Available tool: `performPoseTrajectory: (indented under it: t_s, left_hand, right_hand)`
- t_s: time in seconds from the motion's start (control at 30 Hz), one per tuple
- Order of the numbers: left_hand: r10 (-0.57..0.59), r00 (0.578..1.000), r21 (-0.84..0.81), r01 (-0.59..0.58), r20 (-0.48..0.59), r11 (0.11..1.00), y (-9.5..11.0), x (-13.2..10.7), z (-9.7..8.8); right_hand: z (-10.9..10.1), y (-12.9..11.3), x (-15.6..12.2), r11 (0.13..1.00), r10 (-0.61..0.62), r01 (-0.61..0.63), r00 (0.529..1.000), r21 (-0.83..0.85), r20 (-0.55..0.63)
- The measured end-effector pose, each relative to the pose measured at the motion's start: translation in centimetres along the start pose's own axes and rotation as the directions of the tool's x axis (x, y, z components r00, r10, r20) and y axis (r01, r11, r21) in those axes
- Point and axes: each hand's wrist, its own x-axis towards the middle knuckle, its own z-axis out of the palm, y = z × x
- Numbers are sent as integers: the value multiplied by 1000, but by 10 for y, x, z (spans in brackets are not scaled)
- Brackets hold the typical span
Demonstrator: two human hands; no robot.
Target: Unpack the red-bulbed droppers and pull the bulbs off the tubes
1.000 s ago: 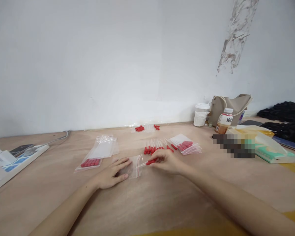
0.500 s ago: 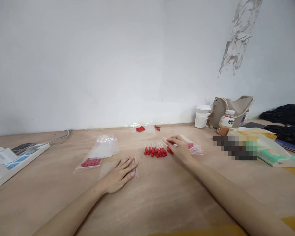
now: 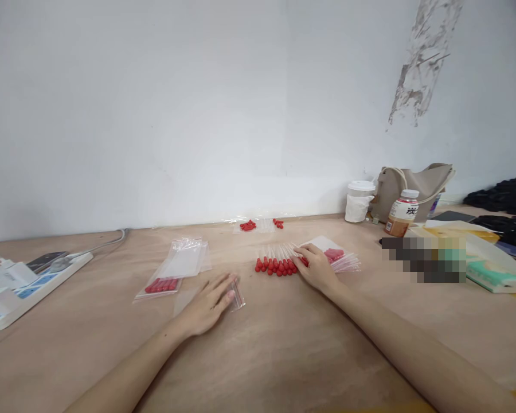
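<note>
My left hand (image 3: 208, 304) rests over a clear zip bag (image 3: 238, 298) with a red seal line. Its fingers are stretched and touch the bag, the thumb apart from the index finger. My right hand (image 3: 319, 268) is closed at the right end of a row of red-bulbed droppers (image 3: 276, 266) with thin clear stems. Its fingertips pinch a dropper there, partly hidden by the hand. Just beyond that hand lies a bag (image 3: 334, 254) with red bulbs in it, and several clear stems (image 3: 346, 263) fan out beside it.
Left of my left hand lie stacked clear bags (image 3: 183, 258) and a bag of red-bulbed pieces (image 3: 161, 285). Loose red bulbs (image 3: 248, 226) sit by the wall. A power strip (image 3: 38, 292) is far left; a cup (image 3: 358, 203), bottle (image 3: 402, 215) and handbag (image 3: 425, 183) stand right.
My left fingers have drawn closer together, and the zip bag's sealed edge has tilted and creased. My right fingers have lowered onto the droppers. The whole view has shifted slightly.
</note>
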Motion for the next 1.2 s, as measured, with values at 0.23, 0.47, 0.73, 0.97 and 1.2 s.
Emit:
performPoseTrajectory:
  t_s: [0.23, 0.47, 0.73, 0.97, 1.2]
  left_hand:
    - [-224, 960, -84, 213, -167, 973, -32, 8, -14]
    - [-139, 990, -219, 134, -8, 967, -31, 0, -20]
    - [-488, 769, -215, 438, -413, 873, -99, 44, -52]
    - [-576, 731, -119, 577, -366, 808, -149, 60, -57]
    - [-768, 593, -150, 759, -244, 634, -154, -2, -76]
  right_hand:
    - [-14, -27, -9, 991, -42, 37, 998, 132, 39]
    - [-14, -62, -45, 930, -300, 212, 910, 300, 285]
    - [-11, -60, -47, 930, -294, 207, 916, 305, 273]
    - [-11, -62, -47, 932, -276, 185, 919, 311, 283]
    - [-8, -59, -46, 913, -315, 213, 910, 348, 269]
